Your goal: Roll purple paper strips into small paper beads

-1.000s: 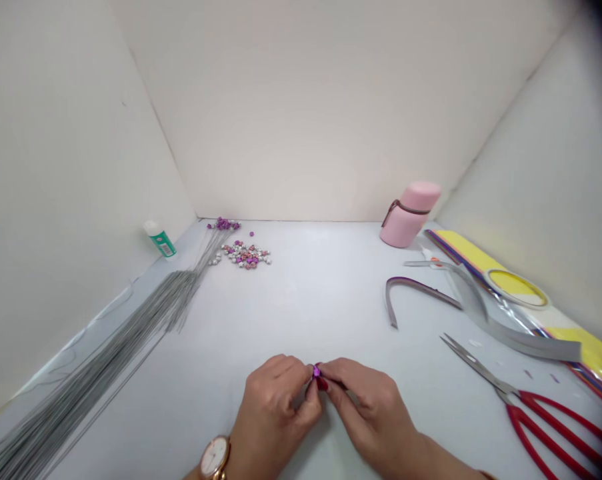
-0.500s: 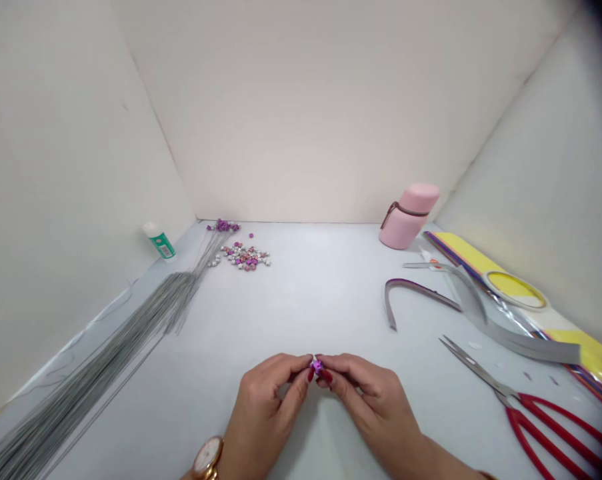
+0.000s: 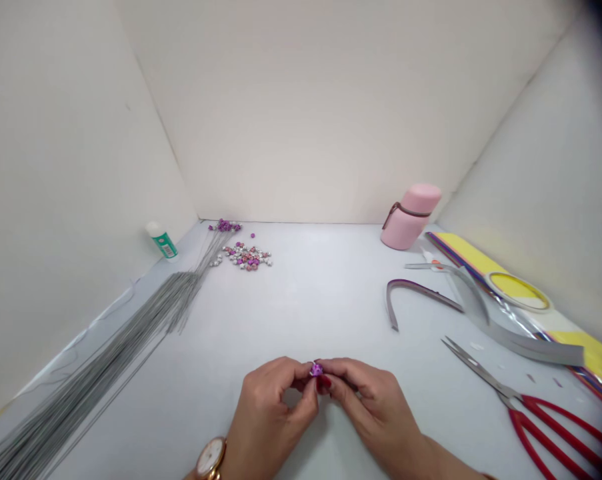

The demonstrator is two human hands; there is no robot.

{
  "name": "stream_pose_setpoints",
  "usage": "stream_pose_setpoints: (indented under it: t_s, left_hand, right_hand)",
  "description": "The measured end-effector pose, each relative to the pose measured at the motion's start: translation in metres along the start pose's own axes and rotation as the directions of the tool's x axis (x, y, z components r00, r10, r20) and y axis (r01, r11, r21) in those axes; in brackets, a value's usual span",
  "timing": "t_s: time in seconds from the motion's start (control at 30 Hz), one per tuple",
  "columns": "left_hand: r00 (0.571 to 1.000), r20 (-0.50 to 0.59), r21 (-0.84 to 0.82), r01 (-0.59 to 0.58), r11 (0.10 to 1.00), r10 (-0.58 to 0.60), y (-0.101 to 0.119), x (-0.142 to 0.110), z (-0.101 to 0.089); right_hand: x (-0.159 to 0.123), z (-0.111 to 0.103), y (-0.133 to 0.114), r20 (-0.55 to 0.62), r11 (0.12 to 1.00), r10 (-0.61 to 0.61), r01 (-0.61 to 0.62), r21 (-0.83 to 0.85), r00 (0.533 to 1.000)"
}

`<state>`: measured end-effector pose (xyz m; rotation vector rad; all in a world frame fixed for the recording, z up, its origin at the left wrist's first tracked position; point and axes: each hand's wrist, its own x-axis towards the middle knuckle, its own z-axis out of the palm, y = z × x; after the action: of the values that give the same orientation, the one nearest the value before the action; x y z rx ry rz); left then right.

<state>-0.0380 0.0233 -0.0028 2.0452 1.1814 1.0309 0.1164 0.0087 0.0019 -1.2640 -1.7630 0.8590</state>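
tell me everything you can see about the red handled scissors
The scissors lie flat on the white surface at lower right, tips pointing up and left. The long, narrow blades look like steel and seem closed. Two long red loop handles, plastic by the look, run toward the lower right corner. Nothing but the surface touches them.

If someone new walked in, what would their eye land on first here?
The left hand and right hand at bottom centre, pinching a small purple piece between them, draw the eye first. Next come the red-handled scissors at lower right and the long bundle of grey wires along the left wall, with the pink bottle at the back right.
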Motion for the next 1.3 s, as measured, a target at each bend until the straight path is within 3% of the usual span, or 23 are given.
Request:
stream_pose_setpoints:
  t_s: [0.2,0.4,0.67,0.97,1.13,1.3]
  left_hand:
    - [0.999,-0.039,0.000,0.009,1.000,-0.009,0.004,0.001,0.001]
    - [0.992,-0.118,0.077,-0.042,0.996,0.050,0.002,-0.001,0.004]
    - [0.998,-0.003,-0.076,-0.068,0.995,0.068,0.000,0.001,-0.003]
    - [0.990,-0.004,-0.039,-0.139,0.990,0.139,-0.008,-0.001,-0.001]
    - [0.999,-0.030,-0.026,-0.037,0.999,0.036,-0.003,-0.002,-0.002]
    - [0.999,0.033,-0.040,-0.002,0.999,0.003,0.002,-0.001,-0.003]
  right_hand:
    - [-0.003,0.001,0.003,-0.011,0.987,-0.119,0.117,-0.113,0.993]
    - [-0.007,0.008,0.007,-0.074,0.903,-0.353,0.319,-0.289,0.933]
    - [-0.006,0.005,0.003,-0.104,0.997,-0.064,0.067,0.027,0.993]
    - [-0.004,0.003,0.005,-0.071,0.997,0.024,-0.019,0.081,0.997]
    - [-0.003,0.003,0.002,-0.117,0.993,0.068,-0.056,0.104,0.991]
    - [-0.002,0.003,0.001,-0.124,0.995,0.063,-0.052,0.091,0.990]
